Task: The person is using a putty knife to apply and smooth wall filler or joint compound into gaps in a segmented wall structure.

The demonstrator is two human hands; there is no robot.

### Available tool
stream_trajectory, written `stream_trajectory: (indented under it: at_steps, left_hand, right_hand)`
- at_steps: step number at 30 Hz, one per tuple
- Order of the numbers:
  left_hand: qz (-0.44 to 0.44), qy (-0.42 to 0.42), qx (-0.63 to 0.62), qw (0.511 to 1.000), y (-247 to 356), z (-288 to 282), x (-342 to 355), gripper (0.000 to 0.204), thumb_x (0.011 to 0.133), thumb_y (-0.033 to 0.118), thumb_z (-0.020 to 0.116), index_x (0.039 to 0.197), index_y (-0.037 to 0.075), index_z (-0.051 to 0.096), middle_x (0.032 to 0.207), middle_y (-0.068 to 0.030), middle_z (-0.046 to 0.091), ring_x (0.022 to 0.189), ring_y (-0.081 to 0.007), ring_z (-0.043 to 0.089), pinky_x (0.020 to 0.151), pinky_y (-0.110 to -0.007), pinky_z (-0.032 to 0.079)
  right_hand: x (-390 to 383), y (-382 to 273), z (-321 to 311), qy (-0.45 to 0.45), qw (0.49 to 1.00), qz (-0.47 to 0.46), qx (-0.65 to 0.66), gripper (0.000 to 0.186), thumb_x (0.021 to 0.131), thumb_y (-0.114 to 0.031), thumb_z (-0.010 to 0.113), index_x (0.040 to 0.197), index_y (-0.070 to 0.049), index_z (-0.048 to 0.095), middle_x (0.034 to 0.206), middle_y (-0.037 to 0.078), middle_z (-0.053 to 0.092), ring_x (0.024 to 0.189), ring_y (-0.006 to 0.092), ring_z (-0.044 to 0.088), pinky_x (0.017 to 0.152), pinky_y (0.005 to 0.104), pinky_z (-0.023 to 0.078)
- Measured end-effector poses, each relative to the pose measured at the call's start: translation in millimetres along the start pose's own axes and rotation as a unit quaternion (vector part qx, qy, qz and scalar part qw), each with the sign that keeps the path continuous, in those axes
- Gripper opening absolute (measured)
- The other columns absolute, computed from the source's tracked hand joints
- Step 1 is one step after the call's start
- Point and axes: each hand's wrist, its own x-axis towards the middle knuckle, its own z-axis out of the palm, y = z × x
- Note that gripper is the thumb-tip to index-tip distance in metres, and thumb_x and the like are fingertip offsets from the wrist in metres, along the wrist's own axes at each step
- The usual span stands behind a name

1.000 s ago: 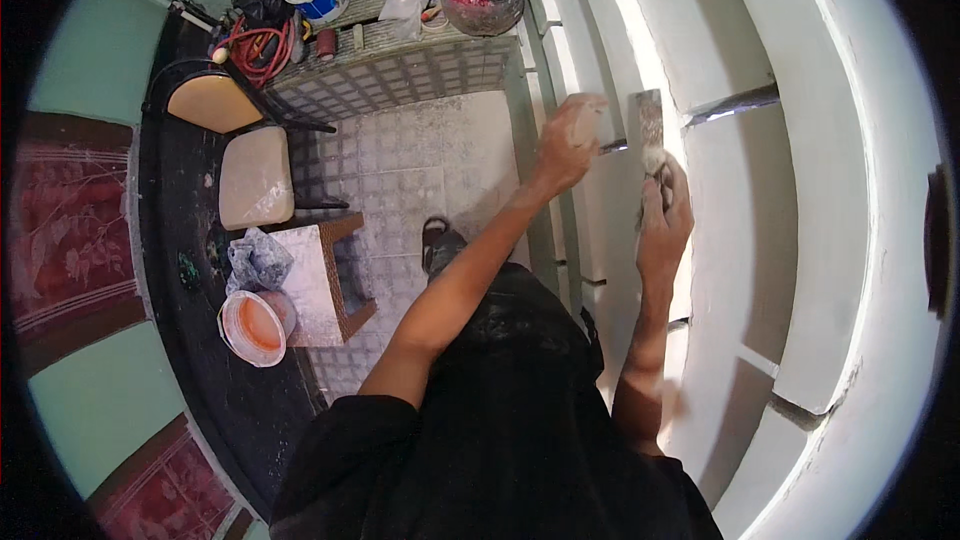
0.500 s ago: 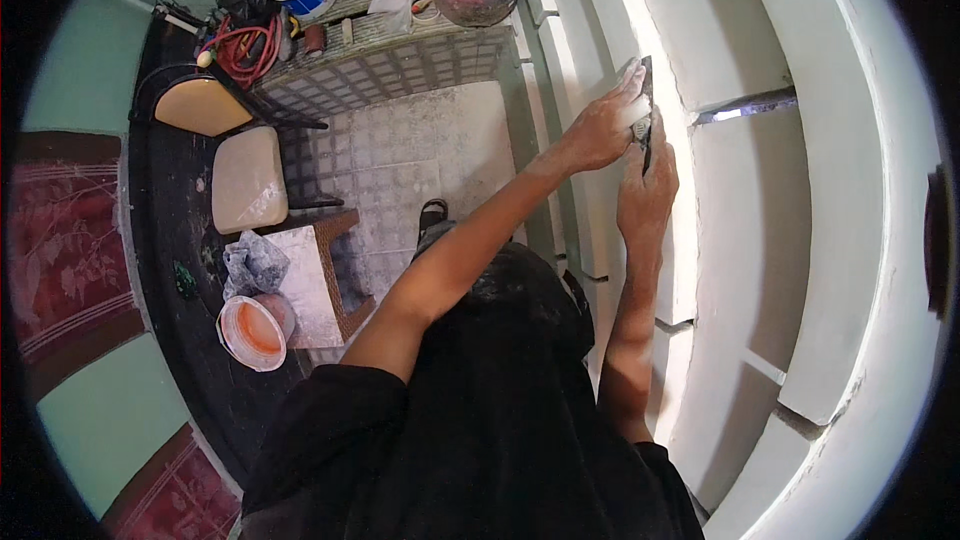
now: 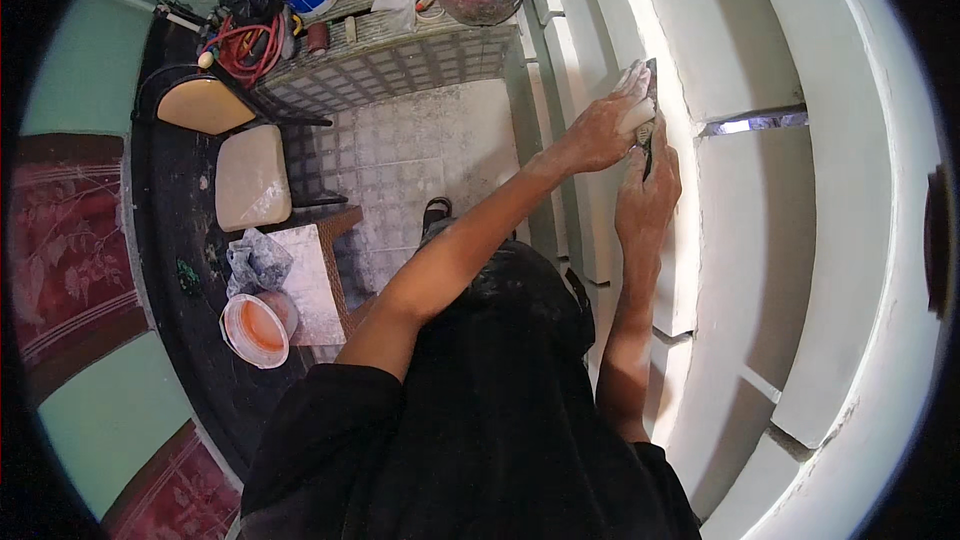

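My right hand (image 3: pixel 648 192) is closed round the handle of a dark, narrow tool that looks like a putty knife (image 3: pixel 654 75). It is held against the wall of long white blocks (image 3: pixel 752 240), along a brightly lit edge. Coming across from the left, my left hand (image 3: pixel 603 130) presses its whitened fingers together on the upper part of the tool. A pale lump (image 3: pixel 636 119) shows by its thumb; I cannot tell what it is. White dust coats both hands. The palm sides of both are hidden.
At the back left, a ledge (image 3: pixel 400 58) holds tubs, a red hose (image 3: pixel 248 52) and a round pan (image 3: pixel 478 2). A chair (image 3: pixel 252 178) stands at left. Nearer, a small table (image 3: pixel 310 290) has a plastic bag (image 3: pixel 258 262) on it, beside an orange-stained bucket (image 3: pixel 256 330).
My hands and the knife stay in nearly the same spot on the wall. The whole view has shifted very slightly.
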Motion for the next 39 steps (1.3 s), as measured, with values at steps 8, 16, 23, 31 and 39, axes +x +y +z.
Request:
stream_trajectory:
  at_steps: [8,16,23,31,39]
  left_hand:
    - [-0.007,0.012,-0.026,1.000,-12.6,-2.1,8.8,0.068,0.094,0.025,0.060,0.149,-0.006,0.035,0.159,-0.0289,0.025,0.151,-0.0400,0.019,0.123,-0.041,0.022]
    - [0.001,0.034,-0.047,0.998,-38.4,-10.9,26.5,0.073,0.093,0.025,0.062,0.151,-0.007,0.032,0.160,-0.0287,0.023,0.152,-0.0365,0.020,0.124,-0.039,0.019]
    - [-0.028,0.002,-0.055,0.998,-27.9,-30.9,33.0,0.071,0.091,0.020,0.062,0.150,-0.007,0.033,0.160,-0.0288,0.024,0.151,-0.0371,0.021,0.124,-0.039,0.019]
    - [0.020,0.039,-0.013,0.999,-49.9,-44.0,53.2,0.056,0.092,0.015,0.055,0.142,-0.008,0.043,0.158,-0.0307,0.027,0.150,-0.0394,0.024,0.124,-0.041,0.021]
    - [-0.008,0.061,-0.028,0.998,-33.4,-25.7,4.1,0.067,0.096,0.020,0.059,0.153,0.000,0.032,0.161,-0.0242,0.026,0.151,-0.0365,0.024,0.124,-0.041,0.020]
  right_hand:
    - [8.3,0.5,9.0,0.012,1.000,-0.005,-0.010,0.048,0.097,-0.011,0.046,0.144,0.003,0.049,0.132,0.031,0.056,0.121,0.0441,0.056,0.105,0.0477,0.043]
    - [27.0,3.1,27.4,0.018,0.999,0.004,-0.039,0.044,0.097,-0.012,0.048,0.139,0.001,0.054,0.118,0.027,0.063,0.109,0.0422,0.061,0.097,0.0468,0.047]
    - [39.4,1.0,34.6,-0.003,0.999,0.001,-0.047,0.047,0.099,-0.015,0.048,0.142,0.004,0.050,0.120,0.032,0.057,0.109,0.0443,0.060,0.093,0.0493,0.048]
    - [68.1,-5.1,51.2,0.020,0.998,-0.044,-0.041,0.047,0.099,-0.016,0.047,0.142,0.002,0.050,0.115,0.032,0.059,0.111,0.0448,0.057,0.095,0.0498,0.046]
    - [26.0,5.2,37.9,-0.010,1.000,-0.019,-0.004,0.046,0.099,-0.015,0.048,0.142,0.000,0.053,0.128,0.027,0.062,0.118,0.0412,0.060,0.103,0.0454,0.044]
